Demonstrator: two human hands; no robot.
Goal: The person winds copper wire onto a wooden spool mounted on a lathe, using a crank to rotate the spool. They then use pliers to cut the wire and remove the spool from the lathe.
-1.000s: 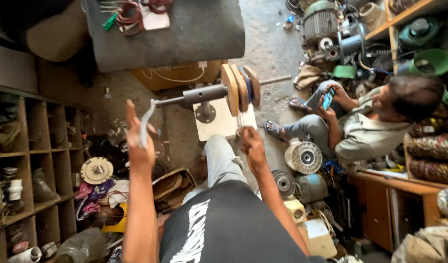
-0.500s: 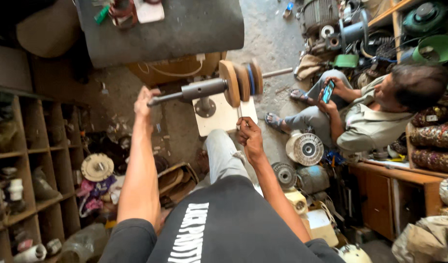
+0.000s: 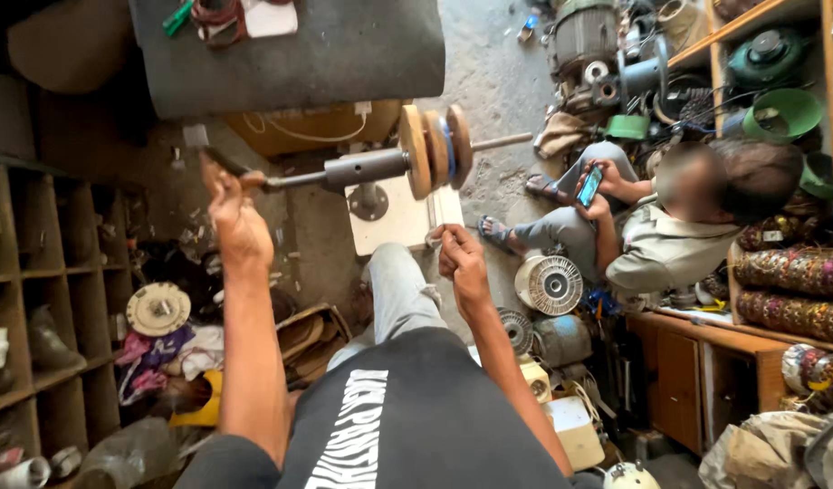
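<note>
left hand (image 3: 238, 226) gripping a slim hammer (image 3: 219, 160), right hand (image 3: 462, 263) pinched shut (contents unclear) below ridged discs (image 3: 436, 149)

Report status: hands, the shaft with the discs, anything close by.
Left hand raised, gripping a hammer. Right hand pinching something small below the disc shaft. Seated person with phone close on the right.

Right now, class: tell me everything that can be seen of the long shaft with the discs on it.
The shaft lies roughly level above the floor, a grey metal rod with a thicker grey sleeve near its middle. Next to the sleeve sit three round discs packed side by side, tan or wood-coloured, with a blue layer between two of them. A thinner rod end sticks out past the discs. The left hand grips a hammer at the shaft's thin end. The right hand is below the discs, apart from them. What holds the shaft up cannot be made out.
</note>
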